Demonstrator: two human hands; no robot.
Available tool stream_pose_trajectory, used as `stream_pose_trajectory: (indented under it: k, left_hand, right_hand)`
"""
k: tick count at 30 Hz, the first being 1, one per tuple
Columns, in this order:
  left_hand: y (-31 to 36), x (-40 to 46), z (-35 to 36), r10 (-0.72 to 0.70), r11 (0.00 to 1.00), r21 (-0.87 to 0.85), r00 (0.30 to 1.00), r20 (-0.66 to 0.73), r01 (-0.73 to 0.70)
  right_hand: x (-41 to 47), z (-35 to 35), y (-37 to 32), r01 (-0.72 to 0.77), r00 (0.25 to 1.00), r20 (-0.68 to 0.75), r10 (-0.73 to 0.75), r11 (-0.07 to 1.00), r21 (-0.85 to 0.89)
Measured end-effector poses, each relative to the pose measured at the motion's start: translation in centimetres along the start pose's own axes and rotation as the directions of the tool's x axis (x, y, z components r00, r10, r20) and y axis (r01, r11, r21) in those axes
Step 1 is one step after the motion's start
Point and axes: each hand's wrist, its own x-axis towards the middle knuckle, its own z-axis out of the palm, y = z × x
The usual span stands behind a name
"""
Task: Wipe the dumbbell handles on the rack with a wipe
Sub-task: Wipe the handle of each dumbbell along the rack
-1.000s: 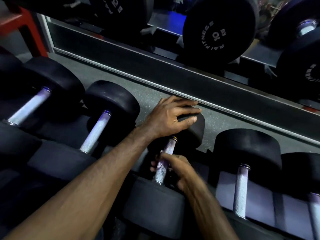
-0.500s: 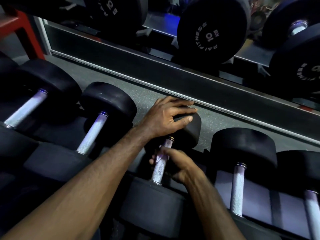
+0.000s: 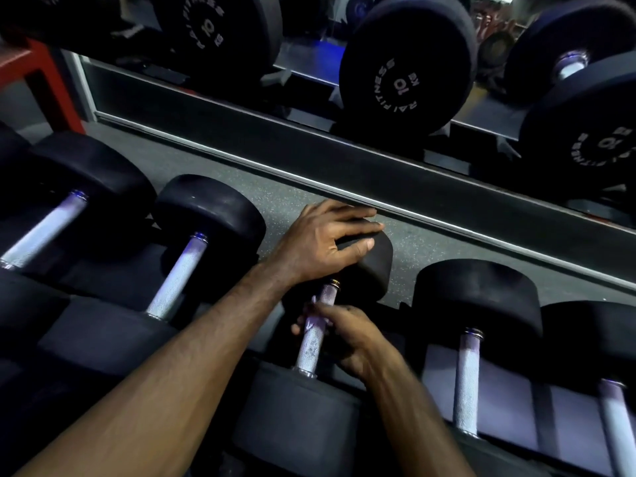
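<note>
Midway along the rack [image 3: 344,173], the left hand [image 3: 323,242] stays spread over the far head [image 3: 364,266] of the third dumbbell, fingers wide and pressing to steady it. Just nearer than that head, the right hand [image 3: 347,335] has slid up the handle [image 3: 315,333] since a second ago, fingers curled round it; a pale scrap between them may be the wipe, though it is too small to tell. Bare knurling now shows below the grip, suggesting this handle is nearly done, with neighbouring handles [image 3: 466,380] waiting beside it.
</note>
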Motion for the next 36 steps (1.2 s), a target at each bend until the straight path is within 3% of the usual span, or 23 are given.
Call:
stream_pose_trajectory:
  k: [3, 9, 14, 20, 26, 31, 36]
  left_hand:
    - [0.1, -0.1, 0.1, 0.002, 1.0, 0.008, 1.0, 0.004, -0.002]
    - [-0.2, 0.0, 0.3, 0.015, 1.0, 0.018, 1.0, -0.011, -0.015]
    - [-0.2, -0.1, 0.3, 0.019, 1.0, 0.025, 1.0, -0.017, -0.019]
    - [0.0, 0.0, 0.1, 0.028, 0.999, 0.029, 1.0, -0.009, -0.028]
    - [-0.1, 0.1, 0.3, 0.034, 0.999, 0.04, 0.999, -0.036, -0.033]
    - [0.0, 0.1, 0.3, 0.043, 0.999, 0.031, 0.999, -0.03, -0.042]
    - [-0.1, 0.0, 0.4, 0.051, 0.998, 0.051, 0.997, -0.05, -0.048]
  right_hand:
    - [-2.1, -1.3, 1.9, -0.017, 0.994, 0.102, 0.038, 0.98, -0.197]
    - [-0.4, -2.2, -0.4, 0.062, 0.997, 0.059, -0.059, 0.997, -0.041]
    - [-2.4, -4.4, 3.3, 0.04, 0.997, 0.07, -0.032, 0.992, -0.118]
    - [-1.2, -3.2, 1.8, 0.305, 0.95, -0.078, -0.303, 0.952, 0.016]
    - [-2.7, -3.2, 3.9, 0.27, 0.953, -0.111, -0.283, 0.956, -0.113]
    - [0.3, -2.1, 0.7, 0.372, 0.896, -0.261, -0.359, 0.928, -0.002]
    - [-2.6, -3.4, 3.3, 0.228, 0.965, -0.086, -0.248, 0.954, -0.194]
